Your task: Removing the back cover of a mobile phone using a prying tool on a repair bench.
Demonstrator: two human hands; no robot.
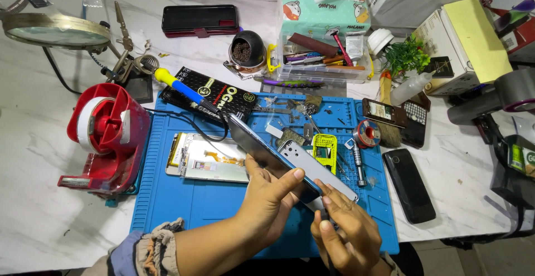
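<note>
Head view shows my left hand [267,189] pinching a smartphone [262,148] tilted above the blue repair mat [167,198], and my right hand [345,228] pressing fingertips on the silver back cover [315,167] at its lower end; I judge the 2 halves are being parted or joined along the edge. A next move would call for a steady grip and small force along that seam. Free mat lies toward me and left, while the open phone frame [206,164], yellow part [325,152], screwdriver [358,164] and black phone [409,184] crowd the far and right sides.
</note>
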